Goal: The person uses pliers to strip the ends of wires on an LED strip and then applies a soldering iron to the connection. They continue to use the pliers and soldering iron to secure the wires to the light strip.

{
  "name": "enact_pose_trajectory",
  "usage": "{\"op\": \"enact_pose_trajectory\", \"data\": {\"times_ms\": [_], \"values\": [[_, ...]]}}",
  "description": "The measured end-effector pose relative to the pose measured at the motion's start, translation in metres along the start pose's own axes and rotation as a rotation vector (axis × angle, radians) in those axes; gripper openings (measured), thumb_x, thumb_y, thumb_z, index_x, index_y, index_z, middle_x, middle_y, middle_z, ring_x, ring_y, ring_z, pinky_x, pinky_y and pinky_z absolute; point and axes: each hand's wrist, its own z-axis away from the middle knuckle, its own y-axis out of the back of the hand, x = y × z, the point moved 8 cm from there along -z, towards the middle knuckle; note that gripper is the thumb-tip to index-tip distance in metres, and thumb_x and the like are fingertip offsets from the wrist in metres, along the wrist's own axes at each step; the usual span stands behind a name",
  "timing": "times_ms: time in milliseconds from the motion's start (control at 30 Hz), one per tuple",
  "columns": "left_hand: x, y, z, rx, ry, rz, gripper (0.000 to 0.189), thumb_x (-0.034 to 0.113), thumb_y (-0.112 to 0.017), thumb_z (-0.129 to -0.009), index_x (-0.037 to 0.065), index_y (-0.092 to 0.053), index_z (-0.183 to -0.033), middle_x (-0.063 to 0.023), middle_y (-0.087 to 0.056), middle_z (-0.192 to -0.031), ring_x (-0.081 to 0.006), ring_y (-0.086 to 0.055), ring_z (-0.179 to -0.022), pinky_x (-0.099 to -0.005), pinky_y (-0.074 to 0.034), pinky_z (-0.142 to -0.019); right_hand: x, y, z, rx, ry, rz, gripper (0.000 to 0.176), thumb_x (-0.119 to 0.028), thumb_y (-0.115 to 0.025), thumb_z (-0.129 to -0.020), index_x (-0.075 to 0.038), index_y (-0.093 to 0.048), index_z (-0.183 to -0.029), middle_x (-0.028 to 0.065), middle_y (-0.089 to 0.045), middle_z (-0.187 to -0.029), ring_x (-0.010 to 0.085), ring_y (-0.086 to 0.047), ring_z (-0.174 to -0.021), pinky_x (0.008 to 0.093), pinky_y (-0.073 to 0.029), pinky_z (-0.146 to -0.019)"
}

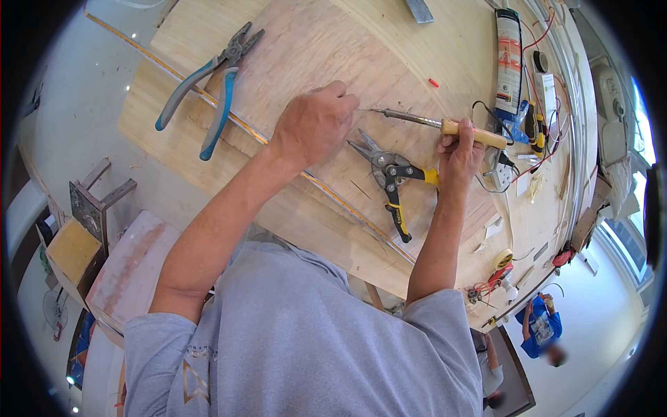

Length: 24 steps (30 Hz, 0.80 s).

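Note:
My right hand (460, 154) is wrapped round the wooden handle of a soldering iron (411, 118), whose metal shaft points left. Close to its tip, my left hand (316, 125) is closed in a pinch. Something thin seems to stick out of those fingers toward the tip, but it is too fine to name. Between my forearms lie tin snips (390, 174) with yellow and black handles, jaws apart. Linesman pliers (221, 83) with blue-grey handles rest beyond my left forearm, their handles spread. A long thin strip (243, 126) runs diagonally beneath my left forearm.
The plywood bench (292, 42) carries a sealant tube (508, 59), a power strip (501, 175), loose red wires and a small red piece (433, 83). Cables crowd the right side. A wooden stool (90, 201) stands at left. A person in blue (540, 325) is at lower right.

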Motion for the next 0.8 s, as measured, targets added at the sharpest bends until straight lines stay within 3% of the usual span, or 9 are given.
{"op": "enact_pose_trajectory", "data": {"times_ms": [800], "values": [[-0.0038,-0.0004,-0.0003,-0.011,0.014,0.037,0.005,0.007,-0.063,-0.077,0.006,-0.059,-0.08,-0.0105,-0.053,-0.077,-0.0322,-0.058,-0.069,-0.0396,-0.049,-0.06,-0.0005,-0.0018,-0.0005,-0.021,0.019,0.028,0.027,-0.023,-0.055,-0.094,0.002,-0.06,-0.083,0.006,-0.056,-0.061,0.0105,-0.048,-0.048,0.0219,-0.038,-0.045]]}}
